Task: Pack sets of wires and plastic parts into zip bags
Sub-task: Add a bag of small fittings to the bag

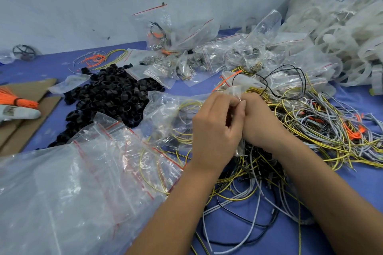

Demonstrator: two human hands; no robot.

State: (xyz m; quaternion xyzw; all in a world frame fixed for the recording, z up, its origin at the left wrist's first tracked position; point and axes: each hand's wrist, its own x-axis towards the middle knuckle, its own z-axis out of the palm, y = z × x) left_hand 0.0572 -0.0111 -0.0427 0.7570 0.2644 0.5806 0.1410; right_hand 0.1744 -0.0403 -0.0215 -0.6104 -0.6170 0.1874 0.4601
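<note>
Both my hands were together at mid-table, pinching the same small zip bag (236, 91) – left hand (215, 128) w/ fingers curled on the near side of its mouth, right hand (261, 122) knuckle to knuckle against it, fingertips on the plastic too. The bag's lower end showed crumpled between my wrists. A black wire (286, 80) looped up and away from the bag top, over toward the right. Under and right of my hands lay the big tangle of loose wires (323, 130) – yellow-black, grey, black, a few orange bits – spread on the blue table (356, 182). Left of my hands, beyond a couple of clear bags, sat the heap of black plastic rings (109, 97), and nearer me a thick stack of empty zip bags (72, 188) w/ red seal lines. Filled bags (186, 62) were piled at the back by the wall, some leaning on it. Far right: a sack of white plastic parts (342, 27). Far left, an orange wire bundle (16, 99) on cardboard (31, 128).
</note>
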